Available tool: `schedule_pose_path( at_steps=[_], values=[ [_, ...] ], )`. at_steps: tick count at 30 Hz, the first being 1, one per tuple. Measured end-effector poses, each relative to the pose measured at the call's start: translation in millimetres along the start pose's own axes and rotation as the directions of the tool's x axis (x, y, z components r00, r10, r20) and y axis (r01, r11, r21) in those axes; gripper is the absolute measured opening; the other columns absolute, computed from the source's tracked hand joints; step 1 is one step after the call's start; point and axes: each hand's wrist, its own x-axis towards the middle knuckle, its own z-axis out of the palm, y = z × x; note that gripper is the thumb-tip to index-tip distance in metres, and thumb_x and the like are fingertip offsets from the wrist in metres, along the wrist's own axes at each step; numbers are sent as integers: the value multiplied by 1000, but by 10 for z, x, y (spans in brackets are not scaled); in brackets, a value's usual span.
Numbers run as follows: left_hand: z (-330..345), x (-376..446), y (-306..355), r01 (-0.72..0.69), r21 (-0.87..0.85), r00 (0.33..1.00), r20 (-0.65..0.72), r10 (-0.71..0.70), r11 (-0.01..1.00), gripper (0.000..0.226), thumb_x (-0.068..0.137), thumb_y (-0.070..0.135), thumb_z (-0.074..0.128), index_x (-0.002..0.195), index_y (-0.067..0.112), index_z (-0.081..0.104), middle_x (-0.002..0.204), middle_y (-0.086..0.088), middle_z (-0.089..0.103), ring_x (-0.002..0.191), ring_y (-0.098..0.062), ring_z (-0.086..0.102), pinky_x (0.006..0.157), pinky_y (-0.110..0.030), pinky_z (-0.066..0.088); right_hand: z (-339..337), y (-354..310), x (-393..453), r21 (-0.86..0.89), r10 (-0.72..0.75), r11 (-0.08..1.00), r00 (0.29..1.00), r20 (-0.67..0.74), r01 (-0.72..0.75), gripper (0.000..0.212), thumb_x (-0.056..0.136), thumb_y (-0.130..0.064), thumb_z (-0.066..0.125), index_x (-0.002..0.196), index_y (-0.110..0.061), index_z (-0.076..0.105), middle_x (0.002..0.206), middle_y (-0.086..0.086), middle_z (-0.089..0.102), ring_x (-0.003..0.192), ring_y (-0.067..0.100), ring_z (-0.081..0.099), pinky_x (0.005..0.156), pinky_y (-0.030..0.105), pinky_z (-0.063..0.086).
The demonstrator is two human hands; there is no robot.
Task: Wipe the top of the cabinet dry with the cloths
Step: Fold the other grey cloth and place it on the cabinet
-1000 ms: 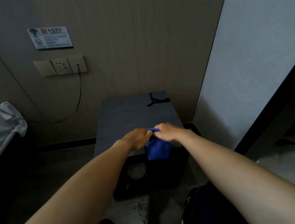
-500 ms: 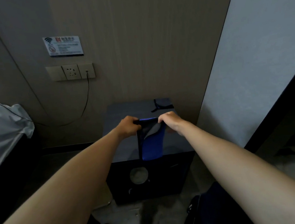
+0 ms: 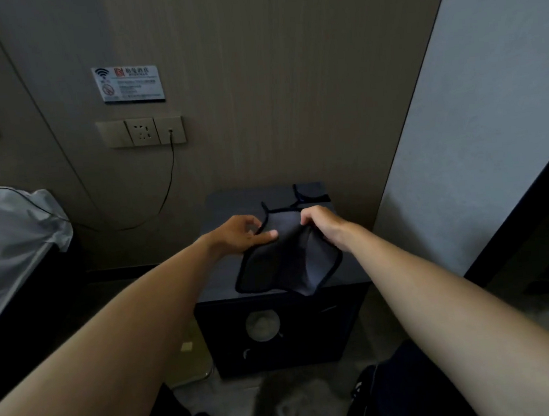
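Observation:
A low dark cabinet (image 3: 227, 287) stands against the wall, its grey top facing me. Above that top I hold a grey cloth (image 3: 287, 266) with a dark hem, spread out between both hands. My left hand (image 3: 240, 233) pinches its upper left edge. My right hand (image 3: 322, 225) grips the upper right edge. The cloth's lower part sags down to the front edge of the top. A second dark cloth (image 3: 308, 198) lies at the back right corner of the cabinet, partly hidden by my right hand.
A wall socket strip (image 3: 140, 132) with a black cable (image 3: 169, 183) hangs left of the cabinet. A bed with white sheets (image 3: 9, 235) is at the far left. A pale wall (image 3: 457, 127) closes the right side. My shoes (image 3: 373, 393) show at the bottom.
The cloth hung folded with its blue side showing; now it is opened wide with the grey side up. Both hands have moved apart and farther over the cabinet top.

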Motion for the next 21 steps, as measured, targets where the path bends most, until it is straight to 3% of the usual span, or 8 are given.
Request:
schedule_pose_path(
  at_steps=[3,7,9,11,14,16,19,21],
  values=[
    [-32,-25,-76,151,-185,975,188,-116,971,58,61,47,90,109,22,67,118,-3,66,107,-16,64,82,-30,55,-27,3,-31,86,6,996,998,68,-11,18,80,-26,56,67,-17,47,68,3,51,63,19,48,65,35,33],
    [29,-55,-113,194,-203,978,118,-172,960,67,60,62,83,115,29,62,122,7,60,113,-13,58,86,-31,51,-39,7,42,216,10,976,997,72,-26,12,68,-27,65,70,-16,59,83,8,59,76,22,56,70,36,38],
    [52,-67,-115,225,-255,974,79,-212,940,75,62,73,75,119,27,60,121,8,61,113,-12,57,88,-34,49,-51,-1,69,293,29,955,997,70,-48,30,72,-27,67,96,-9,68,107,12,66,90,26,62,77,37,46],
    [71,-47,-129,291,-333,957,87,-278,897,72,73,77,60,121,23,59,120,4,63,113,-16,57,92,-38,46,-54,-36,60,346,9,938,999,37,-21,45,88,-23,65,130,-9,59,123,11,64,91,22,63,78,34,49],
    [114,-58,-147,364,-484,931,157,-331,796,38,95,42,39,101,12,63,102,-6,65,97,-23,59,85,-38,44,-77,-50,79,396,-15,918,1000,9,11,61,96,-23,62,150,-14,36,117,5,62,91,20,62,74,34,51],
    [155,-108,-151,355,-541,935,216,-282,762,26,96,15,35,94,11,60,95,-9,62,89,-23,59,80,-36,51,-89,-72,82,419,10,908,1000,26,-20,63,95,-31,64,150,-13,38,125,11,62,99,26,65,73,37,53],
    [255,-198,-140,365,-423,917,316,-242,829,30,98,-2,47,129,-4,50,123,-14,59,100,-22,60,75,-22,57,-101,-98,80,459,49,887,998,26,-56,58,96,-37,62,141,-6,46,114,15,65,99,31,66,77,41,55],
    [322,-235,-139,304,-369,922,345,-175,878,52,87,-2,66,134,-6,47,126,-12,56,92,-14,63,73,-17,54,-122,-91,108,462,56,886,998,-18,-42,56,98,-35,59,142,-6,42,103,15,63,94,31,64,84,45,54]
  ],
)
